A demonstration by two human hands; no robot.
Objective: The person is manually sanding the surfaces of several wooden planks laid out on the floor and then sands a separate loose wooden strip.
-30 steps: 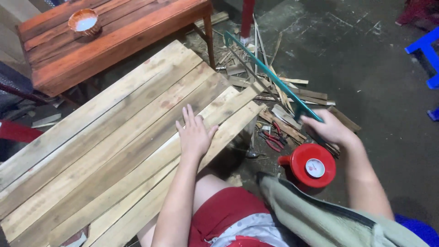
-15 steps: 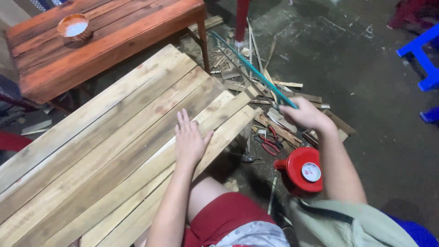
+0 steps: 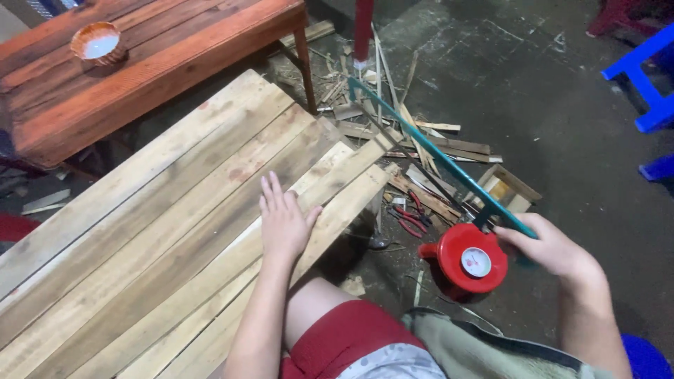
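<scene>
Pressing your left hand (image 3: pixel 284 223) flat and open on the pale plank panel (image 3: pixel 161 238), you gripped the green-framed saw (image 3: pixel 439 163) in your closed right hand (image 3: pixel 554 249), raised over the scrap-strewn floor (image 3: pixel 562 126); bringing its blade onto the plank looked next.

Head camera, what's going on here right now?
A person sits at a row of pale wooden planks. Their left hand lies flat on the planks near the right edge. Their right hand grips the handle end of a green-framed saw, held off the planks above a red lidded container and wood scraps on the floor. Red pliers lie nearby.
</scene>
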